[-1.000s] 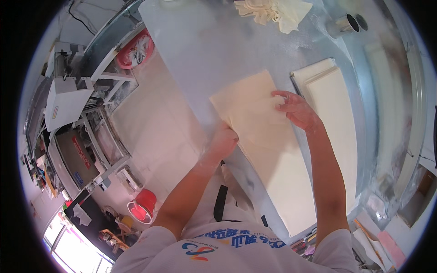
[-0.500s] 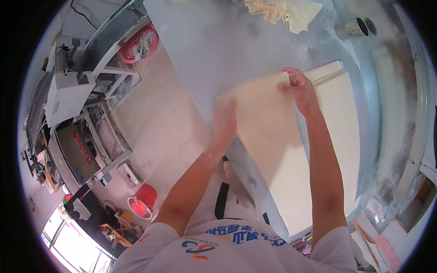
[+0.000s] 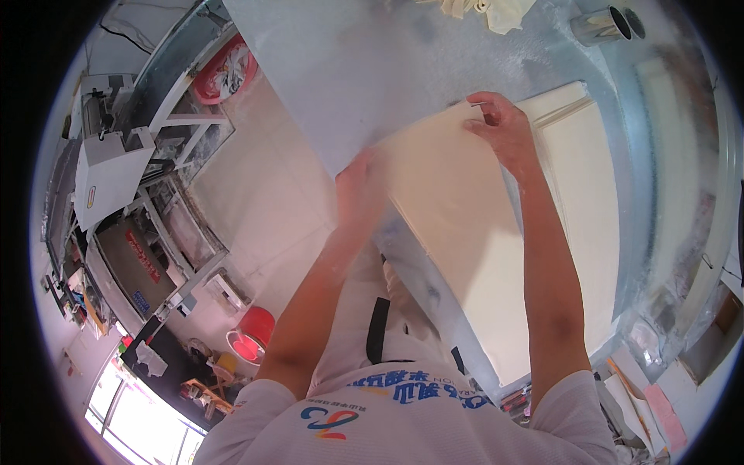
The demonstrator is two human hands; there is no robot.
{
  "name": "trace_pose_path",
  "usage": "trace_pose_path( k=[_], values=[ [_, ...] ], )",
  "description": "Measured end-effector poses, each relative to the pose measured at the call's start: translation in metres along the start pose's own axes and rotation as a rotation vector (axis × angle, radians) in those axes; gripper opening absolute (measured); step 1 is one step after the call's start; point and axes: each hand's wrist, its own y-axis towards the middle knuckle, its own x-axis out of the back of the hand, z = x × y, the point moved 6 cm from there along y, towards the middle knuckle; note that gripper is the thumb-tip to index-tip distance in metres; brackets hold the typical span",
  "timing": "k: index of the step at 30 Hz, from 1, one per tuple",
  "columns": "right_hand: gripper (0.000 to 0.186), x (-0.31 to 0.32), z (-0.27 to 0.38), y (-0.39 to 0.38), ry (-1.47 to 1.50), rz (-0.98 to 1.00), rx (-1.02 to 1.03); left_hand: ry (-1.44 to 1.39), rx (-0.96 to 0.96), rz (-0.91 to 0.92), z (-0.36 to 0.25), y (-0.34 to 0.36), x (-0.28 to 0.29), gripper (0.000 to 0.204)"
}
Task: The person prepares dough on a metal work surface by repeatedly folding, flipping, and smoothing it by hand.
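A long, pale cream dough sheet (image 3: 449, 194) lies lengthwise on a stack on the metal table, its far edge between my two hands. At its far left corner is my left hand (image 3: 362, 182), slightly blurred, with its fingers closed over the edge. My right hand (image 3: 504, 136) pinches the far right corner between thumb and bent fingers. Beside it, to the right, rests a second stack of folded dough sheets (image 3: 581, 209), partly behind my right forearm.
The metal tabletop (image 3: 325, 70) has a floury haze over it. Cut dough strips (image 3: 496, 12) lie at the far edge of view, near a metal cylinder (image 3: 603, 27). Left, on the floor, are a red bucket (image 3: 256, 329) and a pink basin (image 3: 225, 74). A white machine (image 3: 112, 174) stands at far left.
My left hand has moved left and its fingers have closed at the sheet's corner. My right hand keeps its pinch on the other corner. The whole view has shifted slightly.
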Motion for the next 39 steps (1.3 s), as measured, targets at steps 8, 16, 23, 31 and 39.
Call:
trace_pose_path(
  k=[8, 16, 23, 31, 39],
  values=[
    [0.044, 0.005, -0.007, 0.011, -0.016, -0.040, 0.006, 0.177, -0.131, 0.032, 0.003, 0.009, 0.006, 0.028],
    [0.036, 0.011, -0.031, 0.020, -0.169, -0.124, 0.131, 0.378, -0.271, 0.007, -0.012, 0.019, 0.008, 0.020],
    [0.046, 0.009, -0.004, -0.019, -0.586, -0.383, 0.476, 0.449, -0.301, -0.096, -0.022, 0.012, 0.006, 0.017],
    [0.066, -0.100, -0.102, -0.232, -0.857, -0.209, 0.246, 0.569, -0.950, 0.388, -0.031, -0.044, -0.057, 0.049],
    [0.075, -0.107, -0.125, -0.231, -0.977, -0.064, 0.175, 0.856, -1.033, 0.688, -0.036, -0.046, -0.097, 0.069]
  ],
)
